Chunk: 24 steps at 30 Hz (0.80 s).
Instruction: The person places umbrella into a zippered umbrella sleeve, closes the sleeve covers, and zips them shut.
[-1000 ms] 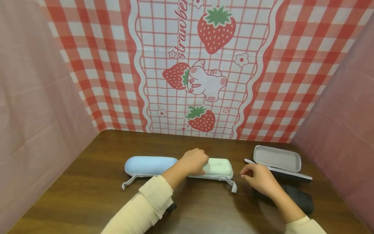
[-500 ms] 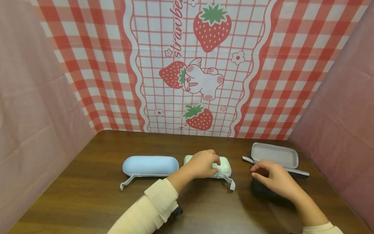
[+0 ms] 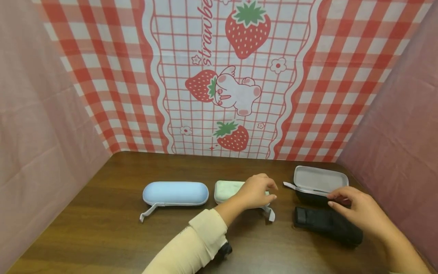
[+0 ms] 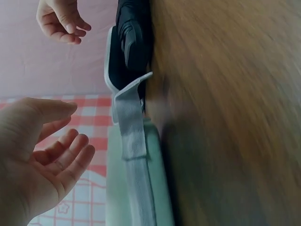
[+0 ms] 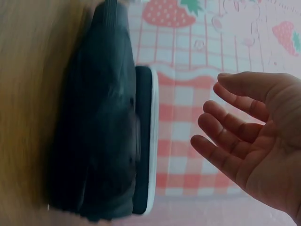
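Observation:
My left hand point(image 3: 257, 191) hovers over the right part of a pale green hard case point(image 3: 226, 191), its fingers loosely bent and nothing in them. In the left wrist view that hand point(image 4: 44, 160) appears beside the green case point(image 4: 162, 197) and its grey strap point(image 4: 130, 125). Near the right front edge of an opened dark case with a grey lining point(image 3: 319, 179) is my right hand point(image 3: 361, 211), holding nothing. Just left of it a black folded umbrella point(image 3: 325, 224) lies on the table. The right wrist view has the hand point(image 5: 263, 134) apart from the umbrella point(image 5: 101, 117).
A light blue rounded case point(image 3: 175, 193) with a grey strap point(image 3: 148, 212) lies left of the green one on the brown wooden table point(image 3: 102, 228). A red checked strawberry cloth point(image 3: 239, 95) hangs behind, with pink cloths point(image 3: 400, 106) at the sides.
My left hand has moved right across the green case. The right hand has drawn away to the right, uncovering more of the umbrella. The cases stay put.

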{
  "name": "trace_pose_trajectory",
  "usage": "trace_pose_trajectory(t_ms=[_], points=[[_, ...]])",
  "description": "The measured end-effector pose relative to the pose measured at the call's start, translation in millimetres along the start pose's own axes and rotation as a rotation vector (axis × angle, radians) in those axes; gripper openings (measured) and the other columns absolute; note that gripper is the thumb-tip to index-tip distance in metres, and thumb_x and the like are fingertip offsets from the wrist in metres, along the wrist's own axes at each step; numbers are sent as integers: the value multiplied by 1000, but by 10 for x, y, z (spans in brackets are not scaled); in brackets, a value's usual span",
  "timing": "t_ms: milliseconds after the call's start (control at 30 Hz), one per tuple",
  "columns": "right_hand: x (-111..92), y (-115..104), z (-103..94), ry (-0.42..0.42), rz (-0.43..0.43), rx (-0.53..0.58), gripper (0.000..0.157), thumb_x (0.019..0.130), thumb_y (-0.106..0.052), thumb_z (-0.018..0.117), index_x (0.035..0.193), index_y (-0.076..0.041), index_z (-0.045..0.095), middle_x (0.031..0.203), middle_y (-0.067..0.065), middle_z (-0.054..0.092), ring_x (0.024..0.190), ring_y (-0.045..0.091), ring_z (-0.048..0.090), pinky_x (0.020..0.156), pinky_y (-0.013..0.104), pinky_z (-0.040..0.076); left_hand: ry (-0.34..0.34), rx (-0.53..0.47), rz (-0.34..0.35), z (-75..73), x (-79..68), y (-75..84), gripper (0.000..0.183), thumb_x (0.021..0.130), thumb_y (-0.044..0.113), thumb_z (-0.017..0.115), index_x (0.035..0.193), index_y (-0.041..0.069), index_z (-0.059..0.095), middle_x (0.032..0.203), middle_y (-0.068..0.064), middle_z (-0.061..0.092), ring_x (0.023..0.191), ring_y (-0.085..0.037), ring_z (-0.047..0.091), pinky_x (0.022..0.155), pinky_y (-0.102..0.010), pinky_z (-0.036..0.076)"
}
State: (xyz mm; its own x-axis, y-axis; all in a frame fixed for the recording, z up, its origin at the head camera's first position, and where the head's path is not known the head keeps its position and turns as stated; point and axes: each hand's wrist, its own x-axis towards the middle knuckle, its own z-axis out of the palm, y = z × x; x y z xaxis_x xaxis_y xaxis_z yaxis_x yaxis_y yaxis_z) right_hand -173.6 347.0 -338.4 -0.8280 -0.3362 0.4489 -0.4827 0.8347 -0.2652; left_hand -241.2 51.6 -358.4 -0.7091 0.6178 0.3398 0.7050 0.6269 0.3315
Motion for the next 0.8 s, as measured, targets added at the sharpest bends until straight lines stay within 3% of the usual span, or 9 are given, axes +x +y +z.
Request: trace_pose_trajectory(t_ms=[200, 333, 433, 567, 700, 800], points=[[-74, 109, -51, -70, 91, -2, 17, 80, -9, 79, 93, -15, 70, 92, -4, 65, 79, -8, 54, 64, 23, 51, 29, -138, -67, 147, 170, 96, 14, 83, 21, 77, 96, 15, 75, 87, 7, 70, 77, 2, 58, 71, -10, 41], [-130, 182, -38, -193, 123, -17, 21, 77, -14, 82, 94, -13, 69, 92, -3, 67, 80, 0, 59, 65, 26, 51, 16, -213, -96, 256, 314, 183, 14, 83, 18, 78, 96, 14, 75, 82, 11, 69, 72, 5, 57, 66, -7, 40], [-168, 254, -16, -319, 117, -15, 31, 73, -18, 84, 97, -7, 69, 96, 4, 69, 86, 19, 66, 71, 38, 54, 9, -249, -111, 337, 415, 243, 16, 83, 16, 77, 99, 15, 76, 87, 9, 72, 75, 6, 59, 67, -6, 40], [-205, 327, 48, -404, 94, 18, 52, 68, -22, 87, 107, 3, 65, 107, 18, 67, 99, 44, 63, 79, 55, 51, 13, -300, -150, 420, 532, 297, 20, 84, 15, 76, 103, 16, 76, 95, 6, 73, 79, 7, 62, 67, -5, 41], [-234, 357, 144, -418, 85, 17, 73, 62, -29, 90, 118, 7, 61, 117, 25, 62, 105, 47, 59, 83, 59, 48, 4, -350, -217, 490, 623, 315, 22, 86, 13, 74, 107, 18, 76, 101, 6, 73, 80, 7, 61, 66, -7, 42], [-250, 365, 197, -418, 72, -2, 80, 58, -31, 92, 120, 8, 60, 117, 27, 61, 104, 46, 59, 82, 59, 48, -27, -357, -240, 534, 672, 327, 25, 88, 12, 71, 111, 19, 76, 103, 8, 72, 80, 7, 59, 65, -8, 41]])
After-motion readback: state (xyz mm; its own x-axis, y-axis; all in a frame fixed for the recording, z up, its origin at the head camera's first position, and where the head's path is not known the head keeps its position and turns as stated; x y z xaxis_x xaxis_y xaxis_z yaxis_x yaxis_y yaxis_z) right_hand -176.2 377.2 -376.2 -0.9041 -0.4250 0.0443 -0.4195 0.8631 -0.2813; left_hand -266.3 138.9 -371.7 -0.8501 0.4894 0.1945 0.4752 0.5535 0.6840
